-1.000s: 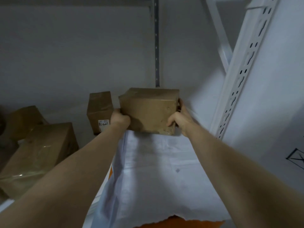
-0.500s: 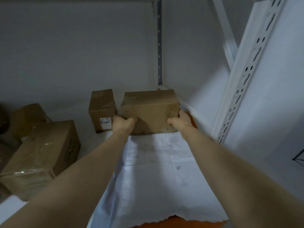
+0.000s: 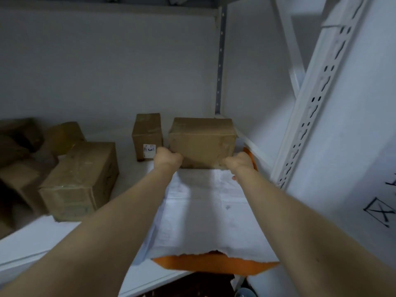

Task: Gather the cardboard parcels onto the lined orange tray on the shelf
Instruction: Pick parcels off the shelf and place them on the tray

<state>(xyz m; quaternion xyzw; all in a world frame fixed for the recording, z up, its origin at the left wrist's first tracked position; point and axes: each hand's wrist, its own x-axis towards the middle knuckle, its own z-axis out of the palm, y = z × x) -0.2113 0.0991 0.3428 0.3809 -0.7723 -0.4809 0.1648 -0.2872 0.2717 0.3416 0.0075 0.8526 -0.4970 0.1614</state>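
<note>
A brown cardboard parcel (image 3: pixel 202 139) sits at the far end of the orange tray (image 3: pixel 214 263), which is lined with white paper (image 3: pixel 199 211). My left hand (image 3: pixel 168 158) grips the parcel's lower left corner. My right hand (image 3: pixel 237 161) grips its lower right corner. A small upright parcel with a white label (image 3: pixel 146 133) stands just left of it on the shelf. A larger taped parcel (image 3: pixel 81 179) lies further left, with several more parcels (image 3: pixel 62 133) behind it in the dim corner.
The white shelf board (image 3: pixel 42 243) runs under the tray and parcels. A slotted white upright (image 3: pixel 308 108) and a wall close the right side. A grey back panel stands behind the parcels. Another shelf hangs overhead.
The parcel in both hands went from lifted and tilted to down and flat at the tray's far end. Both hands stay on its lower corners.
</note>
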